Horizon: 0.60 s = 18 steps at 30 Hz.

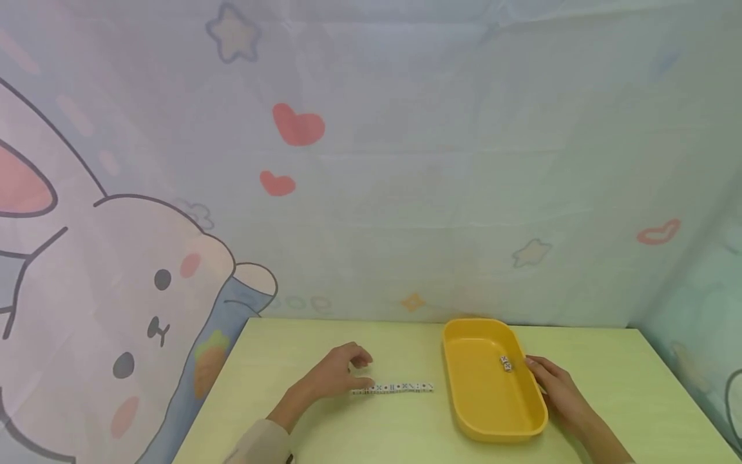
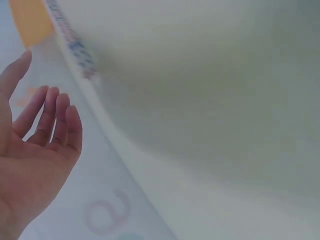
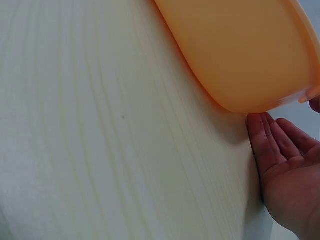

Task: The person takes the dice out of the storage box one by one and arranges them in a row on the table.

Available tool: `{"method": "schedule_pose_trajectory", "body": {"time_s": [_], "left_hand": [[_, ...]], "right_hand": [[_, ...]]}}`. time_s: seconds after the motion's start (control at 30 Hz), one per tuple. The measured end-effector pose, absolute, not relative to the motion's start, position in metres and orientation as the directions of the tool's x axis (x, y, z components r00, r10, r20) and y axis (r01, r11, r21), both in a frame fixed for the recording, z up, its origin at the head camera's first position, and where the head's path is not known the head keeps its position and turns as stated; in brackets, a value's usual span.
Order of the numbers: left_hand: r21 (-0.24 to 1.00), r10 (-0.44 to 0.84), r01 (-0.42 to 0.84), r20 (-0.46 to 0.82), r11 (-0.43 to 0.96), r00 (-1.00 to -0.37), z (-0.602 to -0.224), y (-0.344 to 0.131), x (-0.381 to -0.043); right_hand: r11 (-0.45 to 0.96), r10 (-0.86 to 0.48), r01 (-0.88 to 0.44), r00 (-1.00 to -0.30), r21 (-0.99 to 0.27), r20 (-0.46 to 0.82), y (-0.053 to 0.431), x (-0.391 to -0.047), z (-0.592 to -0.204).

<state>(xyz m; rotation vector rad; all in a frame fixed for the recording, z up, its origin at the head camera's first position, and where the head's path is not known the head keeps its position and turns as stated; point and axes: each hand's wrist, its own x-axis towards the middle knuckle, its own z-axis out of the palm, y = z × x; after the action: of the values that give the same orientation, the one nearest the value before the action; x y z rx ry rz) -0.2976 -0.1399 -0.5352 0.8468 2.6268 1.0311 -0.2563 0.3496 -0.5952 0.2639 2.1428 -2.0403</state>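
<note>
A straight row of small white dice (image 1: 402, 387) with red and dark pips lies on the table. At its left end is my left hand (image 1: 342, 372), thumb and fingers apart and loosely bent. The left wrist view shows nothing between that hand's fingers (image 2: 59, 117), with the blurred dice row (image 2: 75, 45) beyond them. A yellow tray (image 1: 493, 406) stands to the right of the row with a couple of dice (image 1: 506, 363) inside, near its right wall. Against that wall rests my right hand (image 1: 559, 390), its straight fingers (image 3: 270, 137) at the outside of the tray.
The pale yellow-green table (image 1: 608, 361) has a light wood grain in the right wrist view. Behind it hangs a cloth backdrop (image 1: 406, 193) printed with a rabbit, hearts and stars. A dark cable (image 1: 729, 406) hangs at the far right.
</note>
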Motion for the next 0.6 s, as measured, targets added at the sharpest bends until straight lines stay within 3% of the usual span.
{"method": "schedule_pose_trajectory", "body": {"time_s": [0.6], "left_hand": [[0.602, 0.673, 0.607, 0.15, 0.519, -0.724, -0.505, -0.016, -0.316]], "right_hand": [[0.04, 0.012, 0.239, -0.971, -0.97, -0.239, 0.352, -0.263, -0.598]]}}
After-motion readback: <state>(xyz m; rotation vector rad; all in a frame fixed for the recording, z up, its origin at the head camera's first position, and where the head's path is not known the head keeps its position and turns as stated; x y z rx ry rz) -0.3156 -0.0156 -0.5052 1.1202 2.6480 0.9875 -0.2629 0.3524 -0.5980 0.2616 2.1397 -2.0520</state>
